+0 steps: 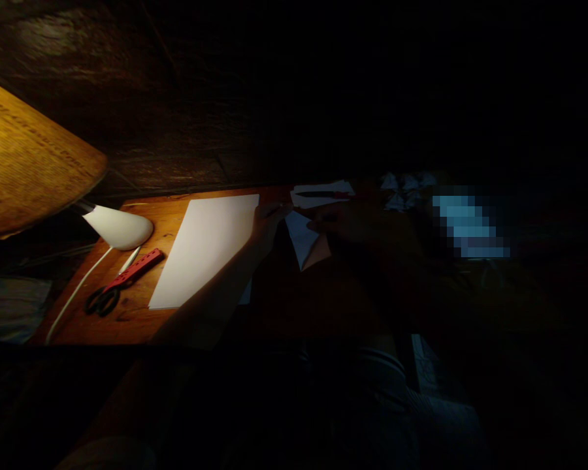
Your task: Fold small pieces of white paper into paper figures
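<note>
A small folded piece of paper (302,235), pale blue-white in the dim light, stands between my hands with its point towards me. My left hand (269,219) has its fingers closed at the paper's upper left corner. On the right edge, the fingers of my right hand (336,220) pinch the same paper; much of this hand is lost in shadow. Under my left forearm lies a stack of white paper sheets (208,245). Just beyond my hands, a knife (318,194) with a dark blade and reddish handle rests on smaller white paper pieces (301,202).
Black-handled scissors with a red perforated cover (134,269) lie at the left, near a white lamp base (122,228) with a cord and a woven shade (34,163). Several small folded paper shapes (406,189) sit at the back right. A bright pixelated patch (470,225) glows farther right.
</note>
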Motion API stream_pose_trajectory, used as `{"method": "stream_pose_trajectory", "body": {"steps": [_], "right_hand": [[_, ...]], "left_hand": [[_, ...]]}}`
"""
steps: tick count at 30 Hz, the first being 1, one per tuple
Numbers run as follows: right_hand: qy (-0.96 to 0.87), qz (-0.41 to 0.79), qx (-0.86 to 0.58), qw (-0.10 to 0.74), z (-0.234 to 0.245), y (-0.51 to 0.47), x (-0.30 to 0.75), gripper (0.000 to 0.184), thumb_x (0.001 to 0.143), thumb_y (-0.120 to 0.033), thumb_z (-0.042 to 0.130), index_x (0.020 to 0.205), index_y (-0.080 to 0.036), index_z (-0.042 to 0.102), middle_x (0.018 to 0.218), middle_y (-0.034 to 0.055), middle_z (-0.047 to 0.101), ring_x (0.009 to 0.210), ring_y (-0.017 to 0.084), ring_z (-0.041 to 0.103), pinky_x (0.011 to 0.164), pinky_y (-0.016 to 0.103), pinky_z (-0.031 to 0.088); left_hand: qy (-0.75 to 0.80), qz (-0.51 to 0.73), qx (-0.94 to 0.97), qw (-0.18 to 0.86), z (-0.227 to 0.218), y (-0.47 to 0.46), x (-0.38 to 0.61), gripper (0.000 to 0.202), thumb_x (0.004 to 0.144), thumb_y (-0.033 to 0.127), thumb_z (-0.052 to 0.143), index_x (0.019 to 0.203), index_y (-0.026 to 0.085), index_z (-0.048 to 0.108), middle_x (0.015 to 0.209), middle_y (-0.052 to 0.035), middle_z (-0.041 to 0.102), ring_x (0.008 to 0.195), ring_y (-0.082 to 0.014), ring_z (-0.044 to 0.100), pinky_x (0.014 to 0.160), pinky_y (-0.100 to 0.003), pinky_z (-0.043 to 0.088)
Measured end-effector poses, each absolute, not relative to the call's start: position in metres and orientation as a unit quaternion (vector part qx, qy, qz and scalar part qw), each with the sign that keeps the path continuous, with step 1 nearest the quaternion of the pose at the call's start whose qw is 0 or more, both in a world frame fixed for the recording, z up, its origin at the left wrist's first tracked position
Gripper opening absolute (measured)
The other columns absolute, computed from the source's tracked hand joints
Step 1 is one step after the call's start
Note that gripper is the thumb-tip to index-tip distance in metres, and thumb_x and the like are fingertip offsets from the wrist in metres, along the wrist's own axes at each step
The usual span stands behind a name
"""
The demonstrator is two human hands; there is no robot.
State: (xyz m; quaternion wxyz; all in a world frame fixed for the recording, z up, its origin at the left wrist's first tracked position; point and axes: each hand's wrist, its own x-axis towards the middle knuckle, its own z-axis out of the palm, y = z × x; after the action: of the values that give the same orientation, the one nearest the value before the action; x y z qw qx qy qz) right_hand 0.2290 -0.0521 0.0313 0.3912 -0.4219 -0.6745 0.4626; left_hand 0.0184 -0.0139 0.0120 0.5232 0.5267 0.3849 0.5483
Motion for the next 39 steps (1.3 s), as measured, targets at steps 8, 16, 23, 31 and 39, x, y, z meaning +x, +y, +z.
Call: {"method": "stream_pose_trajectory", "body": {"steps": [8, 16, 23, 31, 39], "right_hand": [[-0.678, 0.456, -0.438, 0.375, 0.033, -0.052, 0.23, 0.036, 0.08, -0.051, 0.084, 0.066, -0.021, 0.069, 0.079, 0.0032, 0.073, 0.081, 0.019, 0.063, 0.078, 0.034, 0.05], [-0.669, 0.464, -0.428, 0.393, 0.028, -0.052, 0.228, 0.039, 0.077, -0.053, 0.085, 0.064, -0.021, 0.067, 0.076, 0.003, 0.071, 0.081, 0.019, 0.062, 0.08, 0.034, 0.049], [-0.671, 0.461, -0.422, 0.398, 0.032, -0.056, 0.227, 0.039, 0.08, -0.056, 0.082, 0.066, -0.023, 0.067, 0.077, 0.0034, 0.07, 0.081, 0.02, 0.061, 0.078, 0.034, 0.048], [-0.69, 0.443, -0.414, 0.395, 0.035, -0.055, 0.226, 0.046, 0.08, -0.061, 0.076, 0.063, -0.02, 0.062, 0.07, 0.0007, 0.062, 0.072, 0.016, 0.054, 0.071, 0.031, 0.045], [-0.684, 0.447, -0.425, 0.391, 0.035, -0.058, 0.225, 0.041, 0.079, -0.056, 0.079, 0.067, -0.02, 0.066, 0.077, 0.003, 0.069, 0.078, 0.017, 0.059, 0.074, 0.031, 0.048]], "left_hand": [[0.377, 0.549, 0.501, 0.553, 0.02, -0.018, 0.019, 0.037, 0.067, 0.035, 0.085, 0.057, 0.019, 0.053, 0.057, 0.0033, 0.05, 0.054, -0.0114, 0.05, 0.053, -0.025, 0.038], [0.377, 0.496, 0.598, 0.505, 0.018, -0.017, 0.017, 0.038, 0.064, 0.049, 0.095, 0.071, 0.02, 0.07, 0.069, 0.0006, 0.068, 0.065, -0.0134, 0.059, 0.061, -0.025, 0.043], [0.387, 0.503, 0.564, 0.527, 0.013, -0.01, 0.011, 0.033, 0.064, 0.038, 0.097, 0.072, 0.019, 0.072, 0.065, 0.0013, 0.066, 0.062, -0.0135, 0.062, 0.059, -0.025, 0.047], [0.398, 0.431, 0.579, 0.566, 0.021, -0.022, 0.015, 0.027, 0.063, 0.026, 0.096, 0.071, 0.017, 0.072, 0.069, -0.004, 0.074, 0.063, -0.0176, 0.068, 0.059, -0.028, 0.054], [0.381, 0.46, 0.579, 0.555, 0.016, -0.014, 0.011, 0.032, 0.058, 0.028, 0.097, 0.074, 0.017, 0.072, 0.07, -0.0041, 0.074, 0.07, -0.0209, 0.072, 0.064, -0.031, 0.058]]}}
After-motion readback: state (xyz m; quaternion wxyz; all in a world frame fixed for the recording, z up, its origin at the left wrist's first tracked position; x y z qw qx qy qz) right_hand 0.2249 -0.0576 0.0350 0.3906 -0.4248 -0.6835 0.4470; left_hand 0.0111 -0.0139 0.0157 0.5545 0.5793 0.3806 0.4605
